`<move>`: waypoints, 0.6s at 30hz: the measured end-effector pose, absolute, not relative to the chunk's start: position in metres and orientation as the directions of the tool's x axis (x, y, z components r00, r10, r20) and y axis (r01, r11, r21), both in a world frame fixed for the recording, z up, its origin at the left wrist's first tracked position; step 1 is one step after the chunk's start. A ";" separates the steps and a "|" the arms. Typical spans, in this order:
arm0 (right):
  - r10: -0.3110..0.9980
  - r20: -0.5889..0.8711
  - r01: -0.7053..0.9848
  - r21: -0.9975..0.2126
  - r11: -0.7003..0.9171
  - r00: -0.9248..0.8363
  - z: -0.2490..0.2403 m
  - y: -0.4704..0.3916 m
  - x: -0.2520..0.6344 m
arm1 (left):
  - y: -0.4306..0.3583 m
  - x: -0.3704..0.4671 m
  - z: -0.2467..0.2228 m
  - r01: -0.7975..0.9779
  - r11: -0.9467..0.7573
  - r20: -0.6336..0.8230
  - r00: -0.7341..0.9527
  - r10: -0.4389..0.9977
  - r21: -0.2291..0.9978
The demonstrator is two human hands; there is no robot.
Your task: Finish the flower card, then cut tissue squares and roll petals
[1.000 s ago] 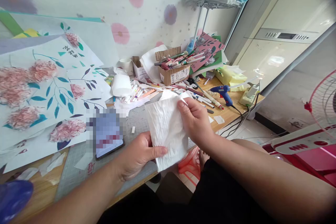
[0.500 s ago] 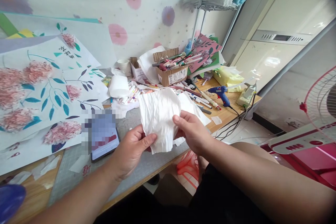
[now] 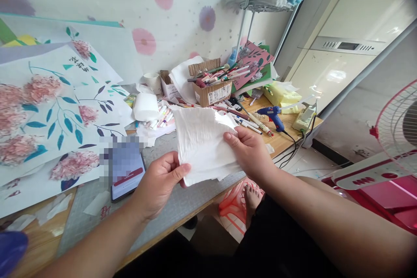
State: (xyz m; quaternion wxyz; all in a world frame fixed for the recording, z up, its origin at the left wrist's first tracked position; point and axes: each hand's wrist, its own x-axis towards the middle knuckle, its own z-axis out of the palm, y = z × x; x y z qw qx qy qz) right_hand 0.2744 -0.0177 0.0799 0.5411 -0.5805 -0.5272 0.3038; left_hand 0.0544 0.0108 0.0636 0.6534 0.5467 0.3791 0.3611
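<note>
Crinkled white sheet held at both sides, center of view

Clock set on the crinkled white sheet, 12 o'clock running away from you. You have it up in front of you, at the near edge of the surface; whether it is one layer or several, you cannot tell from here. Your left hand, at 8 o'clock, pinches its lower left corner, thumb on top. Your right hand, at 3 o'clock, grips the right edge, thumb again on the upper face.

Near your left hand, just short of 9 o'clock: a phone, screen partly pixelated, lying on a gray mat. Farther out, between 9 and 10: paper sheets with pink textured flowers and teal leaves. At 10, a white roll; past it, toward 11, paper cups.

At 12: a cardboard box full of brushes and pens. Between 2 and 3, beyond your right hand: a blue glue gun, with a yellow pack behind it. Far off near 3, a fan.
</note>
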 end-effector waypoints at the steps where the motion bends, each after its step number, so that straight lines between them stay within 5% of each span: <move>1: 0.935 0.229 0.298 -0.944 0.145 0.271 0.081 -0.018 0.276 | 0.012 0.053 0.063 -0.035 0.133 -0.104 0.445 0.890 0.990; 11: 0.933 0.231 0.299 -0.943 0.145 0.275 0.085 -0.016 0.281 | 0.013 0.053 0.065 -0.028 0.168 -0.136 0.471 0.872 0.985; 18: 0.927 0.296 0.265 -0.936 0.232 0.232 0.088 -0.022 0.258 | 0.002 0.061 0.066 -0.105 0.374 -0.247 0.583 0.774 0.921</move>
